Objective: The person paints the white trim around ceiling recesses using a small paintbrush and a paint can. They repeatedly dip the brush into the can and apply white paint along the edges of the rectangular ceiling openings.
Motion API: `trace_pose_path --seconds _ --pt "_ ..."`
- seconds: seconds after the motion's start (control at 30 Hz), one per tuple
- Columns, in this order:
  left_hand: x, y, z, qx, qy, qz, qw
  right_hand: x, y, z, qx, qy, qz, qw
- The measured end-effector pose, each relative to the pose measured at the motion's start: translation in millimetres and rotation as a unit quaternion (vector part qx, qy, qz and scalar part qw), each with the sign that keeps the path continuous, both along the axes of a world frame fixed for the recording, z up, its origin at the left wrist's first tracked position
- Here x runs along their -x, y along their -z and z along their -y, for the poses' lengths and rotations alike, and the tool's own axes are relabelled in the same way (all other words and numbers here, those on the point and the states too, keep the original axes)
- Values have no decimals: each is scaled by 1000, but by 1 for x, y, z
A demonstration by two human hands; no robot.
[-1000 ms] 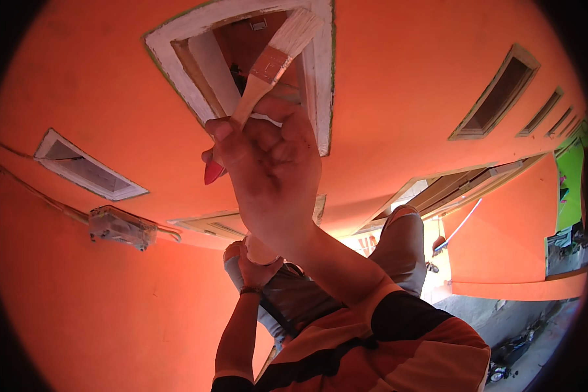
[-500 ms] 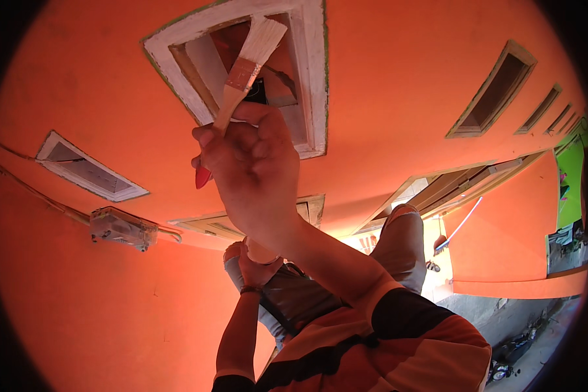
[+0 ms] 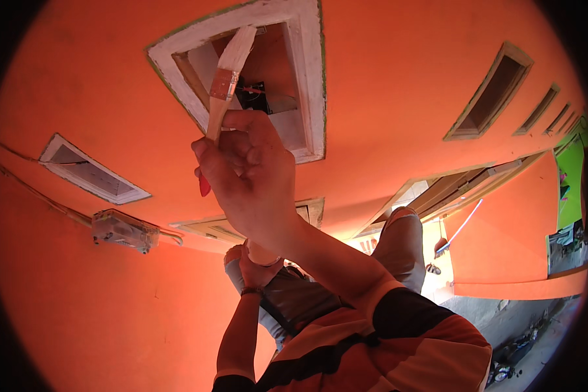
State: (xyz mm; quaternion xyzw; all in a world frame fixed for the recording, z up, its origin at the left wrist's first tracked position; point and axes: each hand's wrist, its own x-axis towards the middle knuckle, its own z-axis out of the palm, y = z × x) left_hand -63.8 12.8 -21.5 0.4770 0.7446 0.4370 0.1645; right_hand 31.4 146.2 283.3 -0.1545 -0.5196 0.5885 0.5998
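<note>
My right hand (image 3: 248, 166) is raised in the middle, its fingers closed round the wooden handle of a flat paintbrush (image 3: 223, 83). The red end of the handle sticks out below the fist. White-coated bristles point up at the upper inner edge of a white-painted window frame (image 3: 311, 78); whether they touch it I cannot tell. Lower down, my left hand (image 3: 256, 271) grips a pale rounded container (image 3: 260, 253) in front of my knee. My right forearm covers much of that container, and its contents are hidden.
Orange wall surrounds the frame. At left are a smaller white-framed vent (image 3: 95, 168), cables and a clear plastic box (image 3: 124, 230). Several narrow vents, one a brown-framed vent (image 3: 490, 91), line the right. Below them are a doorway (image 3: 438, 193) and a long-handled broom (image 3: 462, 225).
My right hand has shifted slightly left and down, and the brush has turned more upright, its bristles swinging left. My left hand stays with the container.
</note>
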Motion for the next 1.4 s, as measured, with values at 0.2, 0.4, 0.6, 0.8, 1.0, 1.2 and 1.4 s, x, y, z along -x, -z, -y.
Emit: trace_pose_path --seconds 0.2,0.4,0.6,0.8,1.0,1.2,1.4 --pt "-7 -11 -4 -48 -1 3 999 -8 3 -2 22 15 -99 995" --pt "5 11 1 31 9 -18 999 -5 1 3 24 -42 -39 998" --pt "4 12 -2 -22 1 -58 998 -1 11 6 27 -16 -149 988" --pt "4 11 2 -8 5 -45 999 21 3 -2 45 -54 -186 980" --pt "-15 -44 1 32 -50 -2 998 25 10 24 61 1 -168 984" --pt "-4 -1 2 -13 -38 -18 999 31 -9 0 35 -31 -209 977" --pt "17 33 3 -67 52 -314 946 27 1 16 -38 -68 -53 996"
